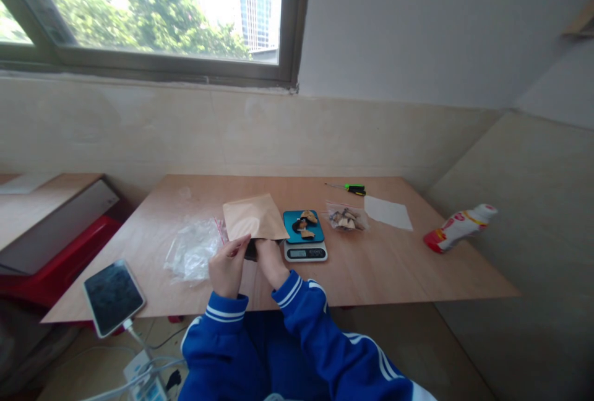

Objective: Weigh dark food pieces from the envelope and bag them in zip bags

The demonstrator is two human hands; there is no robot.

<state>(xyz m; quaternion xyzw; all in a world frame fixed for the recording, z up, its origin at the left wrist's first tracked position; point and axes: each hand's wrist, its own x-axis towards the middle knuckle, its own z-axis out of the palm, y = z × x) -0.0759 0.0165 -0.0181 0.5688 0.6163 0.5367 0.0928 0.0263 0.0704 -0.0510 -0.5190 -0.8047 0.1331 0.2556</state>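
Observation:
A brown paper bag (255, 215) lies on the table with its mouth toward me. My left hand (228, 268) pinches the bag's near edge between thumb and fingers. Inside the mouth, the fingers of my right hand (270, 262) are hidden, so what they touch cannot be seen. Something dark shows at the opening between my hands. Just right of the bag is a kitchen scale (306, 254) with a blue top, bearing several brown dried pieces (307, 234). A clear zip bag (346, 218) of similar pieces lies beyond it.
Clear plastic bags (192, 249) lie left of the paper bag. A tablet (114, 296) with a cable sits at the left edge. Toward the right are a green-and-black screwdriver (355, 189), white paper (388, 213) and a red-and-white bottle (457, 228). The wall stands behind.

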